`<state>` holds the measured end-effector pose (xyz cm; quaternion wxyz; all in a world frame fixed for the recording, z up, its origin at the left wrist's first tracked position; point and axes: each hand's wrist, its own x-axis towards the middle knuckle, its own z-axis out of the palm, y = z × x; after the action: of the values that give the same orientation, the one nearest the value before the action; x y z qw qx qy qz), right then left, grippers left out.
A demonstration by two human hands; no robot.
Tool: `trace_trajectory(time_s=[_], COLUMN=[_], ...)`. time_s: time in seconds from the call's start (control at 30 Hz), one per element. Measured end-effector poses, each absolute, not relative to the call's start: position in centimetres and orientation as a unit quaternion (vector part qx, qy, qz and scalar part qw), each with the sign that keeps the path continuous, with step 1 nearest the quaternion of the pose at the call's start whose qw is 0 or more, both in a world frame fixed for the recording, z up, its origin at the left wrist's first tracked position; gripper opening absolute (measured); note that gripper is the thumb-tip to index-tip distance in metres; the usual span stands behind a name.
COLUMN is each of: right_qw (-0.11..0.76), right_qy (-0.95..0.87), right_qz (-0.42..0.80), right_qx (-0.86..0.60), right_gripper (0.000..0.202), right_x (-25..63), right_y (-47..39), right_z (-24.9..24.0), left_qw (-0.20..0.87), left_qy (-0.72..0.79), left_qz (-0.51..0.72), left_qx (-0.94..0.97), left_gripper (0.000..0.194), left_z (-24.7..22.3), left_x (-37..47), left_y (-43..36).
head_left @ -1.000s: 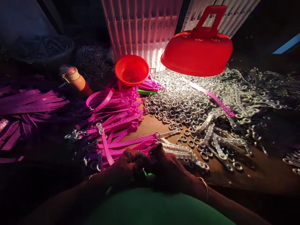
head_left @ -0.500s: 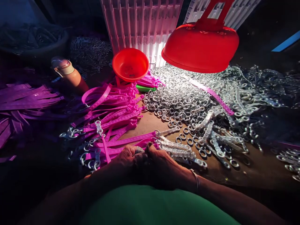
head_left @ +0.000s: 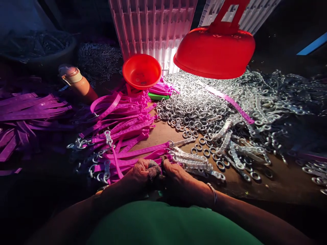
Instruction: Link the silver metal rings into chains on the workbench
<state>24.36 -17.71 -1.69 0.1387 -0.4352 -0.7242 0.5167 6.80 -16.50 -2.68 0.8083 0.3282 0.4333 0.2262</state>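
My left hand [head_left: 140, 173] and my right hand [head_left: 180, 175] are drawn together low in front of my green shirt, fingers curled and pinched. Dark cloth covers wrap some fingertips. Whatever sits between them is lost in shadow. Just beyond my hands lie pink straps [head_left: 139, 152] with silver chain pieces [head_left: 190, 157] attached by rings at their right ends. Other pink straps [head_left: 120, 117] are heaped behind and to the left, some with metal clasps [head_left: 107, 136]. A bangle [head_left: 212, 192] circles my right wrist.
A red lamp [head_left: 214, 54] hangs over a big pile of silver rings [head_left: 194, 102]. Behind the straps is a red bowl [head_left: 141, 70]. An orange bottle [head_left: 79, 83] stands left, near more purple-pink straps [head_left: 30, 107]. Loose chain pieces [head_left: 235, 153] lie right.
My hands stay together at nearly the same spot, with the left fingers turned slightly and more of their cloth covers showing. The view has shifted a little.
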Motion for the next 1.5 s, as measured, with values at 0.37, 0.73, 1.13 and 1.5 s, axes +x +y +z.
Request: trace_trajectory(time_s=[0.37, 0.73, 1.13, 1.5], right_qw=[0.036, 0.068, 0.057, 0.042], right_qy=[-0.813, -0.841, -0.895, -0.902], right_qz=[0.394, 0.215, 0.138, 0.195], right_qx=[-0.428, -0.491, -0.419, -0.382], right_gripper=[0.003, 0.031, 0.031, 0.016], right_x=[24.1, 27.6, 23.0, 24.7], right_y=[-17.1, -14.3, -11.5, -14.5], right_z=[-1.1, 0.4, -4.9, -3.6], left_qw=[0.802, 0.391, 0.078, 0.215], left_qy=[0.411, 0.6, 0.557, 0.592], left_qz=[0.189, 0.026, 0.072, 0.051], left_qx=[0.39, 0.698, 0.824, 0.775], left_gripper=[0.042, 0.027, 0.037, 0.038], left_z=[-1.3, 1.3, -5.8, -5.8], left_x=[6.1, -1.6, -0.8, -1.0], left_y=[-15.7, -11.9, -16.6, -18.4])
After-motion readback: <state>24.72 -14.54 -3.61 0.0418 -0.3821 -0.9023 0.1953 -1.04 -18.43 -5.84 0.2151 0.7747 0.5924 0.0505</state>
